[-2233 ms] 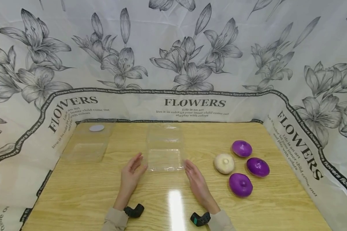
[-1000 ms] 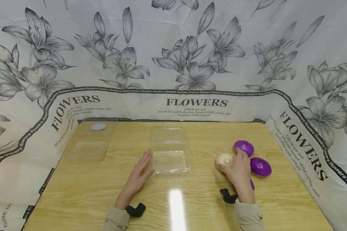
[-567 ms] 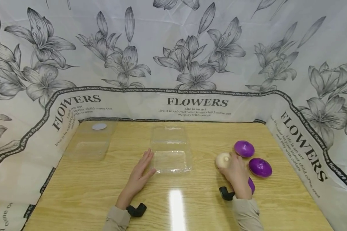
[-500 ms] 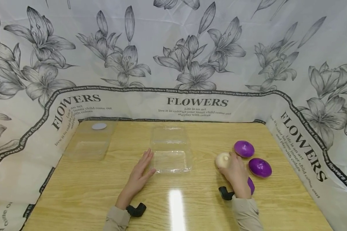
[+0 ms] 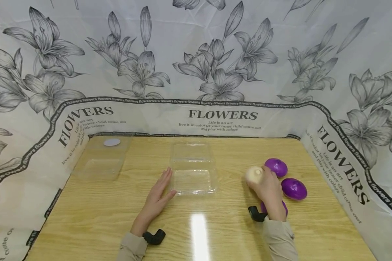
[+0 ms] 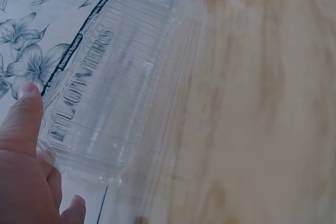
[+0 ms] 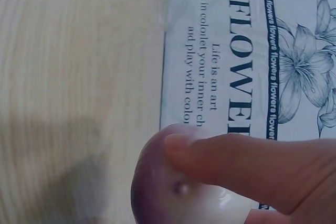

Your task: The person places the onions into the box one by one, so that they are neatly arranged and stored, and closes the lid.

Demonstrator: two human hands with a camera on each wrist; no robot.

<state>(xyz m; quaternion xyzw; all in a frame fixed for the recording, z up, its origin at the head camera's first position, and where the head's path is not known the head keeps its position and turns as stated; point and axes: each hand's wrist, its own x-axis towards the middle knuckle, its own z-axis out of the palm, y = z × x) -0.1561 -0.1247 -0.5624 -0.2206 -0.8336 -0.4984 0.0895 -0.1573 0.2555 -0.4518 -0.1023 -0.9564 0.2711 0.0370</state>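
Note:
In the head view my right hand [image 5: 268, 188] grips a cream-coloured onion [image 5: 254, 174] and holds it slightly above the table. Close up in the right wrist view, my thumb presses on the onion [image 7: 173, 187], which looks partly purple there, beside its small nub. Straight-fingered, my left hand [image 5: 158, 194] lies at the left edge of an open clear plastic clamshell box [image 5: 193, 192]. The left wrist view has the same box [image 6: 100, 108] beside my thumb; whether the fingers press on it cannot be told.
Two purple onions [image 5: 276, 167] [image 5: 294, 189] lie right of my right hand; a third [image 5: 285, 209] is partly hidden under its wrist. Another clear box [image 5: 99, 165] with a white oval label [image 5: 112, 142] stands at the far left. Printed cloth [image 5: 225, 119] walls the table.
My right hand went from beside the clear box to the cream onion, took hold of it and raised it slightly. My left hand came to the box's left edge and stays there.

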